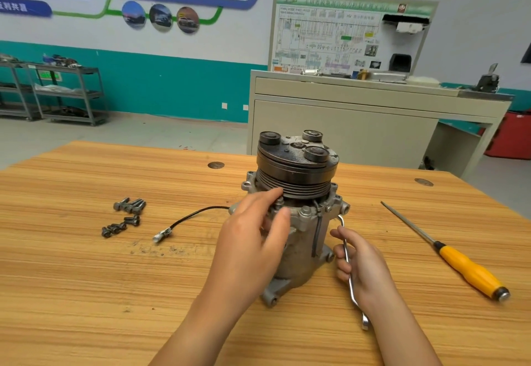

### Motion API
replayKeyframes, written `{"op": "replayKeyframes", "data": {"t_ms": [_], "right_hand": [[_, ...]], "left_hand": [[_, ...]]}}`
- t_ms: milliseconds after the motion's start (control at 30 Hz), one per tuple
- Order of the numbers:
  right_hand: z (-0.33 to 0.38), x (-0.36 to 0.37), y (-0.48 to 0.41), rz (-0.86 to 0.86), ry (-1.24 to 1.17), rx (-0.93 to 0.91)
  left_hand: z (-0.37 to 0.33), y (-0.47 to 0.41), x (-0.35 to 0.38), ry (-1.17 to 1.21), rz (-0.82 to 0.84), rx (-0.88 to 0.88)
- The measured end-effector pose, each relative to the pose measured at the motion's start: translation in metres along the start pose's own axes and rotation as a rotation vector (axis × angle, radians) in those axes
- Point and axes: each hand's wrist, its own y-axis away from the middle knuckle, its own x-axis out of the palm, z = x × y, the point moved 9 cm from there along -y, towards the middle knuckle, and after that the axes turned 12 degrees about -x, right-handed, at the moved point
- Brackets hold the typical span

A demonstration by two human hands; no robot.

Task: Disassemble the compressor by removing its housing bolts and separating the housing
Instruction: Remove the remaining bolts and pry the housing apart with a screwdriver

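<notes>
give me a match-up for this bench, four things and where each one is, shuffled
1 bolts
2 wrench
3 screwdriver
4 compressor

a upright, middle of table
b lying loose at the right
c held in right hand
d loose pile at the left

Pairs: 1-d, 2-c, 3-b, 4-a

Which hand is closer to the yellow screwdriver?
Right. The right hand, holding a wrench, is beside the screwdriver; the left hand touches the compressor, farther away.
</notes>
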Motion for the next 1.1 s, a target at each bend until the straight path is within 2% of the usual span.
{"op": "replayKeyframes", "data": {"t_ms": [200, 433, 533, 633, 733, 833, 1000, 1100], "right_hand": [[-0.003, 0.000, 0.000, 0.007, -0.035, 0.027], [-0.004, 0.002, 0.001, 0.017, -0.035, 0.035], [-0.003, 0.002, 0.001, 0.015, -0.025, 0.040], [-0.002, 0.004, 0.002, 0.027, -0.024, 0.038], [-0.002, 0.005, 0.002, 0.033, -0.019, 0.034], [-0.002, 0.006, 0.002, 0.037, -0.015, 0.031], [-0.002, 0.005, 0.001, 0.035, -0.017, 0.030], [-0.002, 0.005, 0.001, 0.034, -0.019, 0.034]], "left_hand": [[-0.002, -0.011, -0.006, -0.023, -0.132, -0.014], [-0.014, -0.010, -0.014, -0.238, -0.245, 0.091], [-0.012, -0.014, -0.015, -0.237, -0.170, 0.042], [-0.005, -0.012, -0.017, -0.049, -0.089, -0.003], [0.002, -0.014, -0.018, 0.043, -0.056, -0.070], [0.004, -0.019, -0.017, 0.071, -0.031, -0.088], [0.004, -0.019, -0.012, 0.102, 0.109, -0.086], [0.003, -0.023, -0.014, 0.093, 0.110, -0.077]]}}
